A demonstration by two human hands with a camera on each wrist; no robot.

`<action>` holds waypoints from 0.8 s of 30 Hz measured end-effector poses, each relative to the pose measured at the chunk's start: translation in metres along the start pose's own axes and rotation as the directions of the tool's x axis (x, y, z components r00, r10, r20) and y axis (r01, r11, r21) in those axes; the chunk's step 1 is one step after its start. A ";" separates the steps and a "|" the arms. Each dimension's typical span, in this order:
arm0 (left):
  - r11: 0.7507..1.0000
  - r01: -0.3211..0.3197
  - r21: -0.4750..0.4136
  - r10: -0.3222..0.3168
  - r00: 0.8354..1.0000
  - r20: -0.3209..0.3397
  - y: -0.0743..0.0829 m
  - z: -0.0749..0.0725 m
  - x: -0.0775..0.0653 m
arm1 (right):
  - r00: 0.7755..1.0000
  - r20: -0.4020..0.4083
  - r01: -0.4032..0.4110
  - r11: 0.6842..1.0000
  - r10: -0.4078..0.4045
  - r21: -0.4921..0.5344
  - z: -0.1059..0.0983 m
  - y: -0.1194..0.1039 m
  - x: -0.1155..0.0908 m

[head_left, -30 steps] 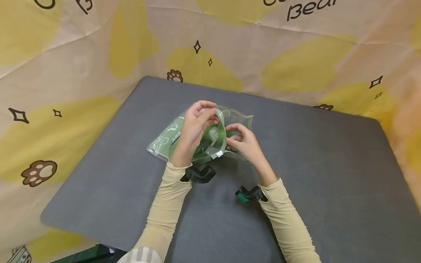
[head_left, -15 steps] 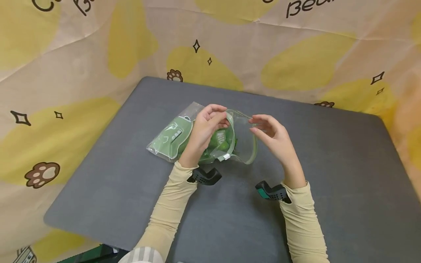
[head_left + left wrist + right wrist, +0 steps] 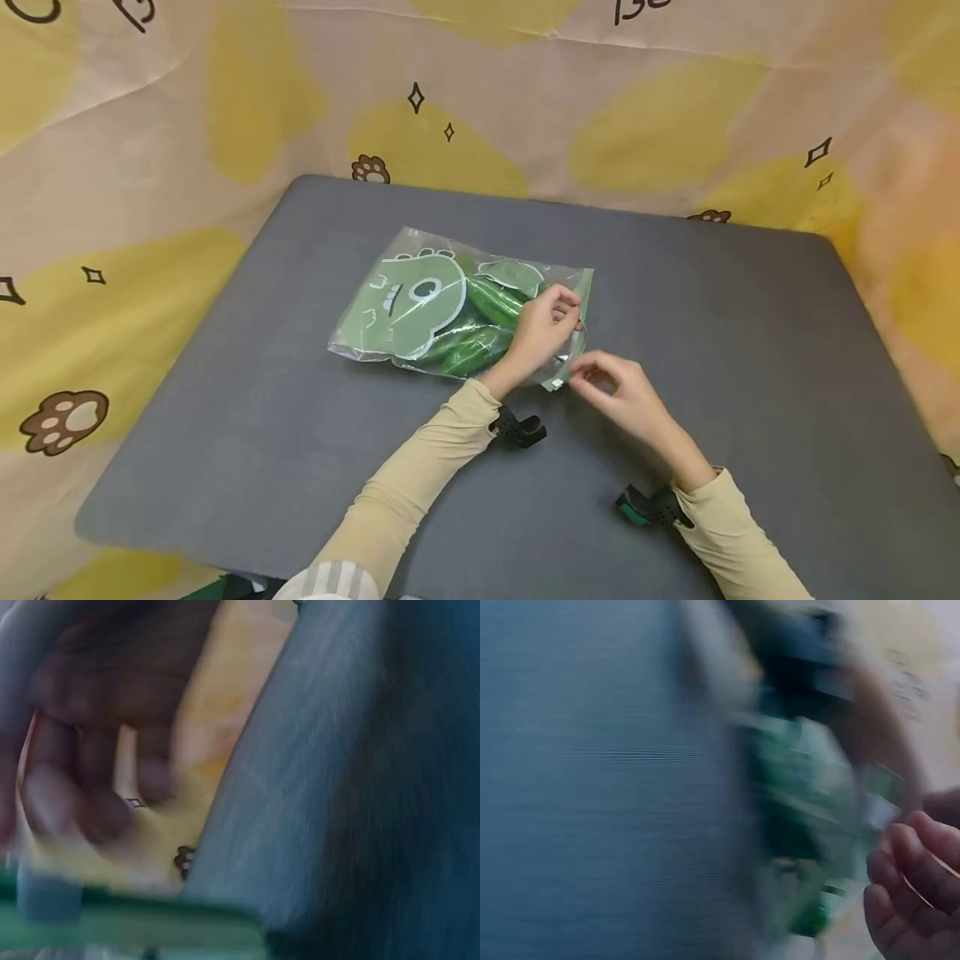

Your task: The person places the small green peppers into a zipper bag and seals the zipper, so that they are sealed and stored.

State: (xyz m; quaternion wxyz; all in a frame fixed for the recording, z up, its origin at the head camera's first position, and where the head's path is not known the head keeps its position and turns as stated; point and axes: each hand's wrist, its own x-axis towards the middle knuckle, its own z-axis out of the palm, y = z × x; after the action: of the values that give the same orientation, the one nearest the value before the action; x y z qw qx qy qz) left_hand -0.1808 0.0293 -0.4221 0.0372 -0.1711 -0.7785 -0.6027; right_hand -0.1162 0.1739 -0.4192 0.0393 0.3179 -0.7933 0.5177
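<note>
A clear zip bag [image 3: 420, 304] printed with a green cartoon dinosaur lies on the grey table, holding several long, shiny green vegetables [image 3: 495, 300]. At the bag's right end, my left hand [image 3: 543, 325] pinches the green zip edge with curled fingers; part of the bag's mouth beside it bows open. A small white slider [image 3: 557, 384] sits at the near corner of that edge. Just right of the slider, my right hand [image 3: 622, 392] has thumb and fingers loosely bent, with nothing seen between them. The left wrist view shows the left fingers [image 3: 75, 795] above a blurred green strip [image 3: 135, 930].
The grey table [image 3: 300, 450] has rounded corners and stands against a printed cloth [image 3: 487, 50] at the back and left. A black wrist camera [image 3: 517, 429] is strapped at my left wrist, another camera [image 3: 648, 506] at my right.
My right hand has come away from inside the bag's mouth and moved down beside the slider corner. My left hand has moved right with the zip edge, and the bag now lies flatter.
</note>
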 end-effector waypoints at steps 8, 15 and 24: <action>0.932 -0.137 0.336 0.114 0.990 0.088 0.003 0.020 0.004 | 1.000 -0.022 -0.018 0.995 0.016 -0.095 0.021 0.005 -0.016; 0.884 -0.248 0.395 0.099 0.928 0.360 0.007 -0.019 -0.061 | 1.000 -0.009 -0.014 0.983 0.012 -0.181 0.033 0.041 -0.028; 0.744 -0.429 0.512 -0.025 0.748 0.664 -0.009 -0.017 -0.098 | 0.999 0.027 0.053 0.945 -0.046 -0.322 0.017 0.044 -0.037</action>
State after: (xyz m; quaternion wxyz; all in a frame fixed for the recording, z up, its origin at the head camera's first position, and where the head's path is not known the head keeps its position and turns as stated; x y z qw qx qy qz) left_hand -0.0940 -0.0110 -0.4521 -0.1013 -0.4291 -0.8749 -0.2002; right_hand -0.1059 0.1881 -0.4762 0.0960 0.3320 -0.8594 0.3768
